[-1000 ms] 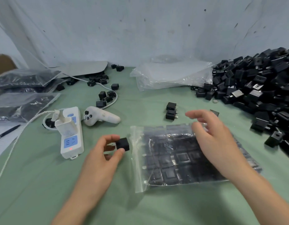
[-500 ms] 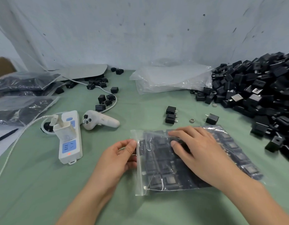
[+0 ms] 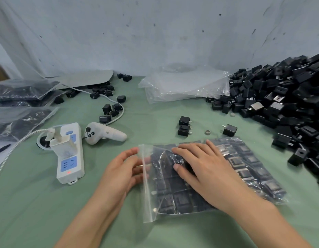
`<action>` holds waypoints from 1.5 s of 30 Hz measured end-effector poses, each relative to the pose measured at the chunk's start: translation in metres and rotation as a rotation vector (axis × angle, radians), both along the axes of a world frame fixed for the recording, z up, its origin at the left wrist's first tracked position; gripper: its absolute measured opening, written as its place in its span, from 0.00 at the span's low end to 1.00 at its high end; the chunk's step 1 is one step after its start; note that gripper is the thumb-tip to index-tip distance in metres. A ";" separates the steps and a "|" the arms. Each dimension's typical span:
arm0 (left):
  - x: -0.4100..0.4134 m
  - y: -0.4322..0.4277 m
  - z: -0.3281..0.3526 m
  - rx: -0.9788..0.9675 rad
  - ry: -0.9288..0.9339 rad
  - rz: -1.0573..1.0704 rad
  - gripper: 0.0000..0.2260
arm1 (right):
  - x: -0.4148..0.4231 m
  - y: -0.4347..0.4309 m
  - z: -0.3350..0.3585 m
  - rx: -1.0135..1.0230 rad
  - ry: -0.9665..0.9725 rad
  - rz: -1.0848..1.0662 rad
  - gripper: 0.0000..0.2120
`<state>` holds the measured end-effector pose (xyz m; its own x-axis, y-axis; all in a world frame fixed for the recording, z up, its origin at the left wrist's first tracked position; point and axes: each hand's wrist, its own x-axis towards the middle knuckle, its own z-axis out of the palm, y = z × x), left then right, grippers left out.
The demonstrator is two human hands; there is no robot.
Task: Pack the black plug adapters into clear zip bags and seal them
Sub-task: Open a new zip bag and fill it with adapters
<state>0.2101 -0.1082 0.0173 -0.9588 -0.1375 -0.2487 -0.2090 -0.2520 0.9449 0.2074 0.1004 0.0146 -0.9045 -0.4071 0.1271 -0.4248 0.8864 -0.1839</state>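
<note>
Black cube adapter (image 3: 159,159) now bagged; left hand (image 3: 119,169) straight-fingered at the clear plastic zip bag (image 3: 147,203), right hand (image 3: 205,169) pressing flat; sealing next.

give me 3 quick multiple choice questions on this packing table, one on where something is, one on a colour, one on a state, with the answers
1. Where is the big pile of loose adapters?
A) at the far right
B) at the far left
C) in the person's lap

2. What colour is the table cover?
A) red
B) green
C) white

3. How is the right hand placed?
A) flat on the zip bag
B) gripping a single adapter
C) raised in the air

Answers:
1 A, the black heap fills the right edge of the view.
2 B, the cloth is plainly green.
3 A, its straight fingers rest on top of the filled bag.
</note>
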 end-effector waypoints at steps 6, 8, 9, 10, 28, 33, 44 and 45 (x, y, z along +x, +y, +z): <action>0.002 0.005 0.000 0.068 0.021 -0.059 0.09 | 0.000 -0.008 -0.002 0.044 0.017 -0.007 0.27; 0.004 0.005 0.001 0.102 0.021 -0.058 0.10 | 0.001 -0.008 -0.002 0.040 0.018 -0.011 0.27; 0.006 0.006 0.000 0.112 0.024 -0.060 0.11 | 0.002 -0.008 -0.002 0.039 0.018 -0.013 0.27; 0.008 0.008 0.000 0.111 0.031 -0.063 0.11 | 0.002 -0.009 -0.001 0.040 0.020 -0.015 0.27; 0.007 0.006 0.002 0.081 0.012 -0.085 0.17 | 0.001 -0.010 -0.002 0.049 0.020 -0.008 0.28; 0.003 0.001 0.002 0.033 0.025 -0.028 0.13 | 0.000 -0.009 -0.001 -0.032 0.043 0.004 0.27; 0.001 -0.013 0.007 -0.101 0.057 0.230 0.08 | -0.011 0.021 0.008 -0.230 0.183 -0.251 0.24; 0.002 -0.010 0.008 -0.169 0.083 0.237 0.09 | -0.011 0.020 0.006 -0.174 0.111 -0.244 0.26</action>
